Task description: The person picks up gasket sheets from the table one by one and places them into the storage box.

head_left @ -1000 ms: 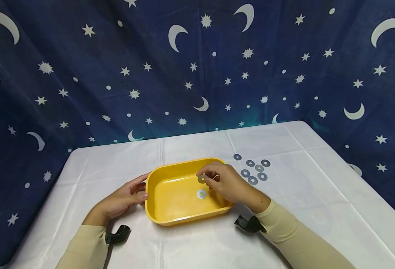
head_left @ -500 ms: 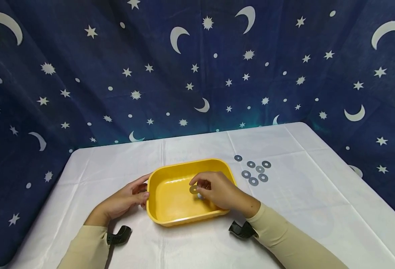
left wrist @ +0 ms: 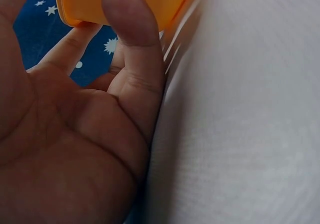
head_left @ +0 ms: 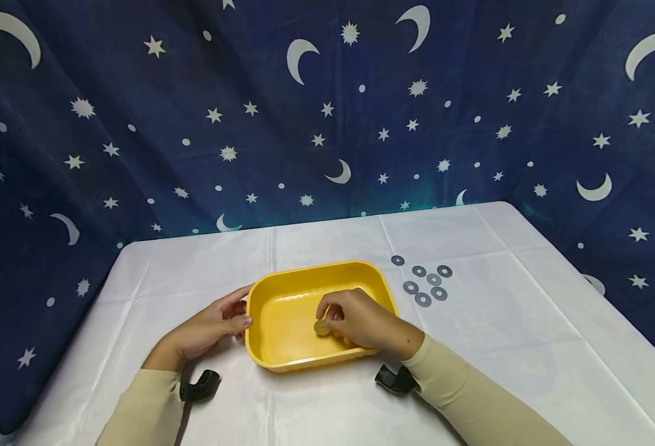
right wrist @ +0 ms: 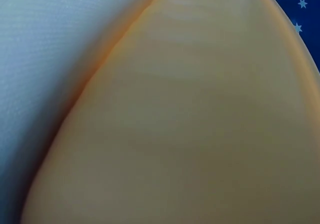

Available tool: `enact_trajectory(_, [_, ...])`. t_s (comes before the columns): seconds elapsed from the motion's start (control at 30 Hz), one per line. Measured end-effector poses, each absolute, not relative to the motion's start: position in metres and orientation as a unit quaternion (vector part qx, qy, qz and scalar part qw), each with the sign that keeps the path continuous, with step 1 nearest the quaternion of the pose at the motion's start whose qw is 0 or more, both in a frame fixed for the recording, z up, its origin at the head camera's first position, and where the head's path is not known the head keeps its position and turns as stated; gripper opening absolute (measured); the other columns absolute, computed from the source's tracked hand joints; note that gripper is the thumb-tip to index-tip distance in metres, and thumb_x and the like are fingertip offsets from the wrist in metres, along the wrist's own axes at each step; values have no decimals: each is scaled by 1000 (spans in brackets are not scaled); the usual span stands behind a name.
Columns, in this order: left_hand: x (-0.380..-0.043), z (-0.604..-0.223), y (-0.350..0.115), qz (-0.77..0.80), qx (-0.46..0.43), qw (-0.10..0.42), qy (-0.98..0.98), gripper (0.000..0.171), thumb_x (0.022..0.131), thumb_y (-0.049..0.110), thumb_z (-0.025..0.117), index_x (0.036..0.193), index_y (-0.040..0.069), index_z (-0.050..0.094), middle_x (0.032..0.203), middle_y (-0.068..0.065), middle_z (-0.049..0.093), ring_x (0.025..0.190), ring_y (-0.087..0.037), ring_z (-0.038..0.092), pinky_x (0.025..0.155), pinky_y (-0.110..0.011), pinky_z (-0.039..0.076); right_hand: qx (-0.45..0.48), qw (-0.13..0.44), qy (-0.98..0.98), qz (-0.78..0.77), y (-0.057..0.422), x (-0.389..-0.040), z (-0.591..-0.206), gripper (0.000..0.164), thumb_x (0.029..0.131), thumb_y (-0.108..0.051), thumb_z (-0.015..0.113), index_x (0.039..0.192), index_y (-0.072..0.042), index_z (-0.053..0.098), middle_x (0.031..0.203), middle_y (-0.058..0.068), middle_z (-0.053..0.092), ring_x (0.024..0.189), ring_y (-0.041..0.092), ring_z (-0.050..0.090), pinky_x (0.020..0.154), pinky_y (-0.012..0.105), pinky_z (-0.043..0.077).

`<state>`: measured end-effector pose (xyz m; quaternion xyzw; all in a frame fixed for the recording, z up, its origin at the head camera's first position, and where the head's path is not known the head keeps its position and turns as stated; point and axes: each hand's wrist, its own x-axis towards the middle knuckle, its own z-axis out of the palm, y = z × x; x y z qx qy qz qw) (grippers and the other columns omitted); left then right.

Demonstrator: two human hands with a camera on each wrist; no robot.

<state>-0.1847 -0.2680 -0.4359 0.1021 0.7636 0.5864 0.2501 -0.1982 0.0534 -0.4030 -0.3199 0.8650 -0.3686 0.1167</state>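
The right hand (head_left: 358,319) reaches into the yellow tray (head_left: 283,275) and pinches a flat washer (head_left: 321,327) between thumb and fingertips. Tilted on edge, this washer is close over the tray's floor, slightly right of its middle. The left hand (head_left: 210,328) rests against the tray's left end, index finger along the far corner and thumb at the rim. From the left wrist, the palm (left wrist: 70,149) faces the tray's end wall (left wrist: 82,3), with the lower fingers bent near it. The right wrist view shows mainly the beige sleeve (right wrist: 175,124); the hand is hidden there.
Several loose grey washers (head_left: 433,280) lie right of the tray on the white tablecloth (head_left: 327,409). Behind the table hangs a dark blue cloth (head_left: 272,155) with moons and stars. Black wrist mounts (head_left: 200,386) stick out from both sleeves.
The right hand has moved left and down inside the tray with its washer. Another washer, seen earlier on the tray floor, is now hidden behind that hand. The left hand stays against the tray.
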Motion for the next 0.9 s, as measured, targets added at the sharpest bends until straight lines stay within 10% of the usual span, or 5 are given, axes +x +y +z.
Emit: enact_trajectory(0.9, [-186,-436,-268,584,88,249,767,73,98,22,63,159,17,24,132,-23,51,90,-22,59,81,-27,55,-310,147,876,-338,54,-200,-405,11,88,0,69,88,-11,71,76,-4,61,72,12,54,67,24,47])
